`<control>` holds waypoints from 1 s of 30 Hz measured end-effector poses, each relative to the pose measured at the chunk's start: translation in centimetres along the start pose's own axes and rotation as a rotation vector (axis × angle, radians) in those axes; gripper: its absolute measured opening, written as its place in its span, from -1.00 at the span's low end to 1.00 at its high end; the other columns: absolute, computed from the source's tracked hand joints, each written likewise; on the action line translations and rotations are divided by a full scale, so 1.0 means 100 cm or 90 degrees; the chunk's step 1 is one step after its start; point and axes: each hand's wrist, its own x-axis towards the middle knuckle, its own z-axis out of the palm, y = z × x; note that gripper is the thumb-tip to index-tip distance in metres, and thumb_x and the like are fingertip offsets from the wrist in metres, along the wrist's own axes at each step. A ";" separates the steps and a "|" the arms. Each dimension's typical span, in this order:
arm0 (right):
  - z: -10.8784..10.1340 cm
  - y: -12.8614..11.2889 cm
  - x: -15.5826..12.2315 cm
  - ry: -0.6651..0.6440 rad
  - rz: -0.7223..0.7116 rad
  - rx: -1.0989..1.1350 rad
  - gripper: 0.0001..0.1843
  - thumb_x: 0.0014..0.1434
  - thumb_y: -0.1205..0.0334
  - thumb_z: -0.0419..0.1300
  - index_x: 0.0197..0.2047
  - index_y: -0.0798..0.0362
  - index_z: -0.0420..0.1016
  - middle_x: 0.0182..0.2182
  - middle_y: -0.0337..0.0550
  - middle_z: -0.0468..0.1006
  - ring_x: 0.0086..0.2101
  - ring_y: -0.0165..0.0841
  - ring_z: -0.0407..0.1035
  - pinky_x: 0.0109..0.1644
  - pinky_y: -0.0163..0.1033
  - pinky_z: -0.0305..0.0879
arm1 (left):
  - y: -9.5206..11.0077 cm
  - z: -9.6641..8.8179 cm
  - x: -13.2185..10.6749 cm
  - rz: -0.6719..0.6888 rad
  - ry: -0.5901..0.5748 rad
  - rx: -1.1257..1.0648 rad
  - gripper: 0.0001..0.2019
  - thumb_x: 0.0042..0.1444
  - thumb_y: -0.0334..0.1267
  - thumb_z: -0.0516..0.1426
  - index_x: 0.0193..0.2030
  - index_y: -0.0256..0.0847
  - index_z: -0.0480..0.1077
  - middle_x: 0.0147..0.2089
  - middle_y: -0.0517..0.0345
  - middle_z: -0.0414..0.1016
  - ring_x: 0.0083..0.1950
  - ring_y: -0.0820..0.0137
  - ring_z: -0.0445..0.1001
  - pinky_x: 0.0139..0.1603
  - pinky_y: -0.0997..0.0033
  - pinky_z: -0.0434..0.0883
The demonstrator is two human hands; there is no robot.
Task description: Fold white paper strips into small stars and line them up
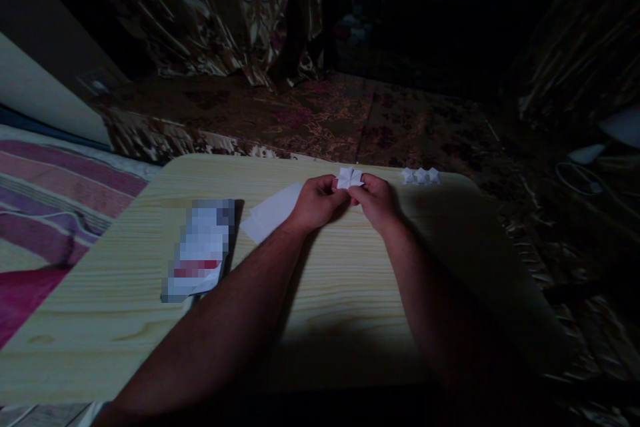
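Note:
Between my two hands, over the far part of the table, is a small folded white paper piece [349, 177] with creased flaps meeting at its middle. My left hand [319, 202] pinches its left side, and my right hand [376, 199] grips the right side with the thumb along the lower edge. Left of my left hand, flat white paper sheets [273, 212] lie on the wood, partly covered by that hand and forearm. Several small folded white paper shapes [421, 176] stand in a row near the far right edge, apart from my right hand.
The pale wooden table [345, 293] has rounded corners. A blurred-out flat object [200, 247] lies on its left part. Beyond stands a ledge with patterned cloth [295, 113], below curtains [250, 7]. A striped bedcover [60, 187] is at left, and a white cable [577, 173] at right.

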 end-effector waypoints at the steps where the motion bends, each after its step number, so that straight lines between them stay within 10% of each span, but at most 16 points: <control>1: 0.000 0.000 0.000 0.001 0.000 -0.005 -0.86 -0.09 0.23 0.16 -0.41 0.11 0.45 -0.67 -0.36 0.32 -0.61 -0.51 0.15 -0.52 -0.37 0.03 | 0.001 0.000 0.000 0.002 -0.004 -0.003 -0.78 -0.02 -0.18 0.23 -0.47 -0.28 0.32 -0.50 0.25 0.30 -0.51 0.56 0.18 -0.46 0.52 0.15; 30: 0.010 -0.003 -0.001 0.064 -0.009 -0.011 -0.84 -0.09 0.22 0.14 -0.41 0.09 0.45 -0.57 -0.30 0.43 -0.53 -0.46 0.24 -0.47 -0.37 0.14 | 0.009 0.004 0.000 -0.018 -0.001 -0.060 -0.80 -0.11 -0.23 0.26 -0.51 -0.28 0.35 -0.52 0.26 0.31 -0.52 0.55 0.20 -0.47 0.52 0.15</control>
